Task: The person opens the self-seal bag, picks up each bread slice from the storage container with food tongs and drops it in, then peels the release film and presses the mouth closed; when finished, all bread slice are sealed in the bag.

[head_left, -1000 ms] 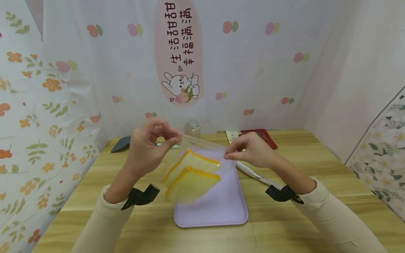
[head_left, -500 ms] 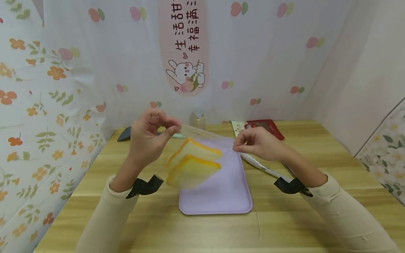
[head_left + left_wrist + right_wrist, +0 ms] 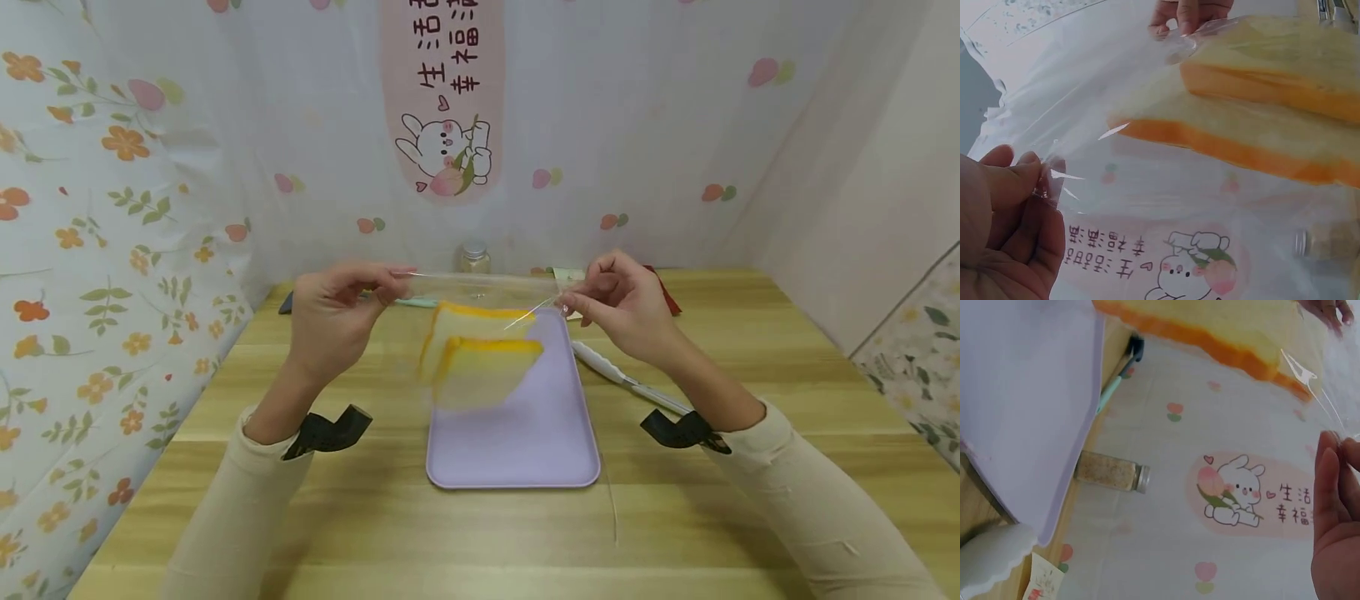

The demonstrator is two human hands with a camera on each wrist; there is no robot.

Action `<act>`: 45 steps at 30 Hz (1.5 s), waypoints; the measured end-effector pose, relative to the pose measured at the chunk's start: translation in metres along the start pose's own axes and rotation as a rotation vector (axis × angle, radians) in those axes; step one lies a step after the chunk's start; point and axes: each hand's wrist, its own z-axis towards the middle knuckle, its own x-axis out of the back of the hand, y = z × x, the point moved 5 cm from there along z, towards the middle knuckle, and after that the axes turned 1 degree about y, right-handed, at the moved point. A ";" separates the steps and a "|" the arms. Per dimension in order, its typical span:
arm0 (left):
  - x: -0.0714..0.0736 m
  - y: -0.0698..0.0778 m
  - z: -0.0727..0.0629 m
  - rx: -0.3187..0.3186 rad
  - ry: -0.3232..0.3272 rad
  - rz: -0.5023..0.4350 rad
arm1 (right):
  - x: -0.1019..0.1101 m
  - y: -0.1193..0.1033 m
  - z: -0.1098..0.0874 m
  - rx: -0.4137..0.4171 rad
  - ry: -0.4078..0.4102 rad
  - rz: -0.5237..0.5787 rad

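A clear plastic bag (image 3: 480,285) hangs stretched between my hands above the lilac tray (image 3: 517,454). Inside it are two thick bread slices (image 3: 487,379), pale yellow with orange crusts, one overlapping the other. My left hand (image 3: 333,321) pinches the bag's upper left corner between thumb and fingers. At the upper right corner, my right hand (image 3: 630,308) pinches the film. The left wrist view shows the bunched film at the left fingertips (image 3: 1035,172) and both slices (image 3: 1254,81) through the plastic. In the right wrist view, the bag's edge runs up from the right fingertips (image 3: 1330,440).
Tongs with a white handle (image 3: 600,363) lie right of the tray. A lidded glass jar (image 3: 476,258) stands behind it, near the curtain. A spatula with a mint handle (image 3: 1110,394) lies at the back left. A red packet (image 3: 667,292) is partly hidden behind the right hand.
My right hand has risen and moved right, pulling the bag's top edge nearly level and tighter. The slices have swung flatter. The head view has tilted down a little, then shifted slightly.
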 end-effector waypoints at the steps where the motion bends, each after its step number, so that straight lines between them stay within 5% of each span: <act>1: 0.001 0.000 0.000 -0.001 0.000 0.005 | -0.001 0.000 0.001 0.027 0.016 0.015; 12: 0.017 0.000 -0.009 0.017 0.007 0.102 | -0.020 -0.002 0.002 0.090 0.099 -0.091; 27: 0.054 0.003 -0.037 0.069 0.042 0.046 | -0.064 -0.014 0.005 0.176 -0.002 -0.073; 38: 0.079 0.000 -0.048 0.111 0.015 -0.089 | -0.088 -0.014 0.009 0.087 -0.093 0.067; 45: 0.093 -0.002 -0.055 0.165 -0.003 -0.172 | -0.109 -0.008 0.009 -0.067 -0.128 0.174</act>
